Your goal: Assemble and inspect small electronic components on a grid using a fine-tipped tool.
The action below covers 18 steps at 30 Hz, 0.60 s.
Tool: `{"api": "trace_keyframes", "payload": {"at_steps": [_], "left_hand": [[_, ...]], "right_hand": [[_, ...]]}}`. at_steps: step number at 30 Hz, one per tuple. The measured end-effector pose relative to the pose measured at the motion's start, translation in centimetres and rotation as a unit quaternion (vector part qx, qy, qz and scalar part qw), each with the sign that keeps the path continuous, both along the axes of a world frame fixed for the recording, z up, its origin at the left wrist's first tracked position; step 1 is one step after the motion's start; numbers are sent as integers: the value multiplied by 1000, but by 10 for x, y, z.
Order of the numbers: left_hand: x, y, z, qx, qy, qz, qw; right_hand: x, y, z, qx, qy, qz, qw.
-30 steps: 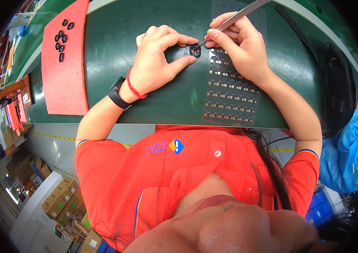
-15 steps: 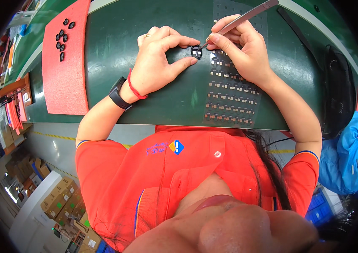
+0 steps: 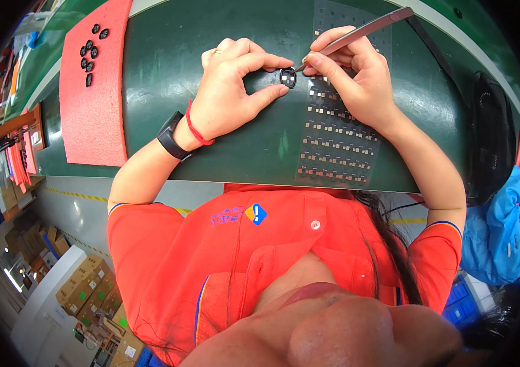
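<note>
Between the thumb and forefinger of my left hand (image 3: 235,79) is a small black oval part (image 3: 288,77) with pale squares inside it, held against the green table. My right hand (image 3: 355,76) grips grey metal tweezers (image 3: 367,29) like a pen, their tips touching the upper right edge of the part. Beneath my right hand lies a clear sheet (image 3: 339,136) with rows of small pale square pieces. Its middle rows are partly covered by that hand.
Several similar black parts (image 3: 89,54) rest on a pink foam sheet (image 3: 93,122) at the left of the green table (image 3: 223,156). To the right are a black bag (image 3: 494,140) and a blue cloth bundle (image 3: 498,232). Cardboard boxes (image 3: 92,284) stand lower left.
The tweezers have tilted slightly lower, with their tips still at the part's upper right edge. Both hands hold nearly the same place, and the whole view has shifted a little.
</note>
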State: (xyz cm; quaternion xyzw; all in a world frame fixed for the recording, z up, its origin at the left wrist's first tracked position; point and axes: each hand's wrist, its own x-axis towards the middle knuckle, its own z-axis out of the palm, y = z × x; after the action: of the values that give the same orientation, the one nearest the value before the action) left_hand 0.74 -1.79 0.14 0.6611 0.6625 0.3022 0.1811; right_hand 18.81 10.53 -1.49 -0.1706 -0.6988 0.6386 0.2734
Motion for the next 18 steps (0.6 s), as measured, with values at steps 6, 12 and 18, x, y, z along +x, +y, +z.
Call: {"api": "trace_keyframes", "payload": {"at_steps": [6,12,18], "left_hand": [[-1,0,-2,11,1,0,1000],[-2,1,-1,13,11,-4,1000],[-2,0,-1,24,24,-5,999]], "right_hand": [[1,-3,6,136,-49,-26,989],[2,3,6,354,-2,-17,935],[1,7,7,369,16,-13,929]]}}
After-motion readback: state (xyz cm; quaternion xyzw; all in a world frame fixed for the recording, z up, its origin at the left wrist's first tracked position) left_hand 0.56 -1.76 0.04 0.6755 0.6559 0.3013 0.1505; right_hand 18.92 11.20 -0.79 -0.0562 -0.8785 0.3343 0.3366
